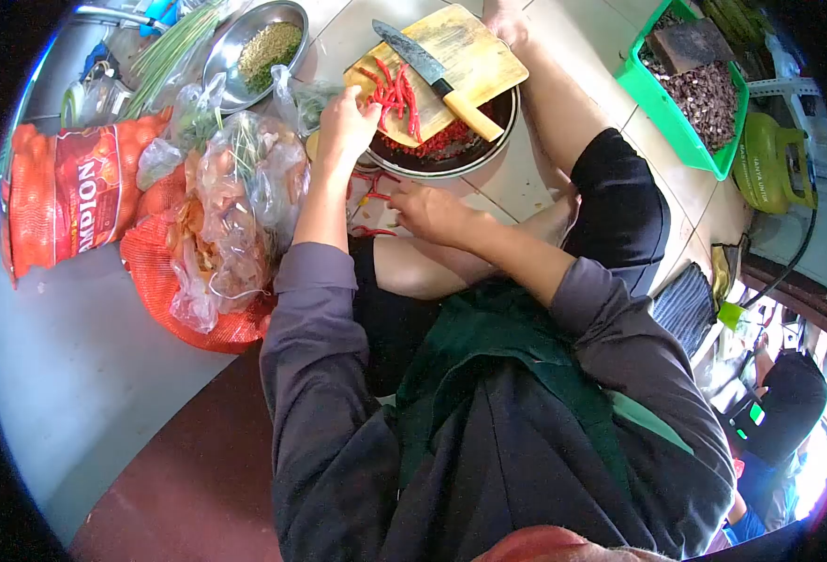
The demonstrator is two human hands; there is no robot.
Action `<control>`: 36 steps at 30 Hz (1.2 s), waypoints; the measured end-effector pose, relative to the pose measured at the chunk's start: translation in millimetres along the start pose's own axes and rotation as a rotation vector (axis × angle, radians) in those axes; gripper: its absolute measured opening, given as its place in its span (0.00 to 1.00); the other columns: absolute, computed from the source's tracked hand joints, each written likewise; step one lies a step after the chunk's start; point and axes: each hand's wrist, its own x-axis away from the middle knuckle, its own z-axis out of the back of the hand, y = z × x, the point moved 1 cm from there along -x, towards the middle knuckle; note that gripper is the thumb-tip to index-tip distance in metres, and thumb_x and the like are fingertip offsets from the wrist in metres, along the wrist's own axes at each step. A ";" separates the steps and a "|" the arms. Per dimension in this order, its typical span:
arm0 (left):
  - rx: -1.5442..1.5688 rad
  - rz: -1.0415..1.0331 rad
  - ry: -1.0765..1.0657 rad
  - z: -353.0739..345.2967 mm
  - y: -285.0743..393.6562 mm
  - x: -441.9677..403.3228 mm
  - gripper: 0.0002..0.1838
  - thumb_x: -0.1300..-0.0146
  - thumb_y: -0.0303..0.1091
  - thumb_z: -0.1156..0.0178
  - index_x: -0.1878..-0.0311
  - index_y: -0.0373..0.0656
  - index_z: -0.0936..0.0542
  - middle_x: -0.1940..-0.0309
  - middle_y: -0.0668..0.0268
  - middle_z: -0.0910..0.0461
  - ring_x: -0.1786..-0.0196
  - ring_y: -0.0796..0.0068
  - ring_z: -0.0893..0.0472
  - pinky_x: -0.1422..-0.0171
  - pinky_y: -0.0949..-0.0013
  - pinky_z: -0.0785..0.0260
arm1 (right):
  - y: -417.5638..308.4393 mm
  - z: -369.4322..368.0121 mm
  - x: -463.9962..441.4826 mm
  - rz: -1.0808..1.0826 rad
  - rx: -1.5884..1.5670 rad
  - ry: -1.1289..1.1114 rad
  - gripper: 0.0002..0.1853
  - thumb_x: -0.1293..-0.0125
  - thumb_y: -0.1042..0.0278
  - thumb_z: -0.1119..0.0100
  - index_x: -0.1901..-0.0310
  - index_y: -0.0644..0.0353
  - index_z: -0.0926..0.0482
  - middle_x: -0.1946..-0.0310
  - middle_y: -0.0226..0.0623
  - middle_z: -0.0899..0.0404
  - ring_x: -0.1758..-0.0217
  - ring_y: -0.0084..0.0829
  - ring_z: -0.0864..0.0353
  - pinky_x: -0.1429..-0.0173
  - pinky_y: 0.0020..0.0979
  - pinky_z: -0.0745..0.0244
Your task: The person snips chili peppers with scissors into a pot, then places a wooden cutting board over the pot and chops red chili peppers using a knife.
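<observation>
My left hand (346, 124) is at the left edge of a wooden cutting board (469, 47), its fingers closed against a bunch of long red chilies (394, 94). A knife (423, 66) with a dark blade and a pale wooden handle lies across the board, beside the chilies. Under the board is a wide round pan (446, 167) holding chopped red pieces. Lower down, my right hand (429, 214) has curled fingers close to more red chilies (369, 230) on the floor. Whatever its fingertips hold is hidden.
Left are a red net sack (85, 192), a clear plastic bag of peelings (235, 206) and a metal bowl (261, 56) with chopped greens. A green crate (633, 80) and a gas cylinder (769, 164) stand at right. Another person (788, 403) is at far right.
</observation>
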 end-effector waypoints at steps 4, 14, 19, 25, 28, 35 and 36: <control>0.043 0.042 -0.115 37.5 -8.8 15.6 0.19 0.41 0.41 0.38 0.51 0.37 0.21 0.61 0.55 0.17 0.57 0.65 0.17 0.52 0.66 0.27 | 9.9 -26.4 -0.8 -0.150 0.285 -0.122 0.11 0.44 0.70 0.41 0.59 0.62 0.24 0.60 0.44 0.23 0.60 0.44 0.17 0.57 0.39 0.21; -0.279 0.030 -0.723 19.1 -46.4 114.7 0.13 0.47 0.35 0.36 0.60 0.38 0.18 0.61 0.51 0.18 0.57 0.58 0.17 0.52 0.61 0.25 | 25.3 -35.3 -4.8 -0.180 0.210 -0.208 0.13 0.37 0.67 0.50 0.54 0.63 0.25 0.55 0.49 0.21 0.55 0.43 0.17 0.54 0.40 0.21; -0.595 0.131 -0.828 -0.7 -31.9 105.6 0.15 0.42 0.35 0.44 0.54 0.42 0.17 0.53 0.53 0.19 0.51 0.58 0.18 0.49 0.58 0.25 | 21.2 -45.1 3.5 -0.096 0.149 -0.159 0.12 0.45 0.64 0.40 0.62 0.62 0.24 0.62 0.48 0.21 0.58 0.47 0.19 0.55 0.45 0.23; -0.683 0.114 -0.902 -17.0 -30.2 103.1 0.16 0.39 0.34 0.48 0.52 0.41 0.18 0.49 0.55 0.20 0.47 0.60 0.19 0.48 0.60 0.25 | 30.7 -56.9 -0.9 -0.192 0.199 -0.243 0.11 0.43 0.64 0.45 0.66 0.62 0.21 0.64 0.51 0.19 0.59 0.47 0.18 0.53 0.43 0.23; -0.687 0.056 -0.912 -23.5 -29.8 99.7 0.16 0.41 0.36 0.44 0.54 0.41 0.17 0.50 0.55 0.20 0.48 0.59 0.19 0.48 0.59 0.25 | 30.8 -48.7 2.9 -0.256 0.175 -0.185 0.12 0.42 0.64 0.48 0.65 0.63 0.21 0.65 0.52 0.19 0.60 0.49 0.18 0.54 0.44 0.23; -0.598 -0.014 -0.973 -11.6 -36.8 97.0 0.17 0.45 0.39 0.40 0.55 0.39 0.17 0.53 0.51 0.19 0.49 0.57 0.19 0.46 0.58 0.26 | -7.1 33.3 7.9 -0.212 -0.092 0.025 0.13 0.44 0.61 0.42 0.68 0.65 0.21 0.75 0.56 0.22 0.67 0.51 0.19 0.61 0.45 0.23; -0.570 -0.040 -0.980 -6.2 -35.8 97.8 0.18 0.46 0.40 0.38 0.55 0.38 0.17 0.54 0.50 0.19 0.50 0.56 0.19 0.46 0.58 0.27 | -8.8 55.7 -1.8 -0.190 -0.131 0.119 0.14 0.45 0.61 0.41 0.68 0.66 0.21 0.75 0.57 0.22 0.67 0.52 0.19 0.61 0.44 0.23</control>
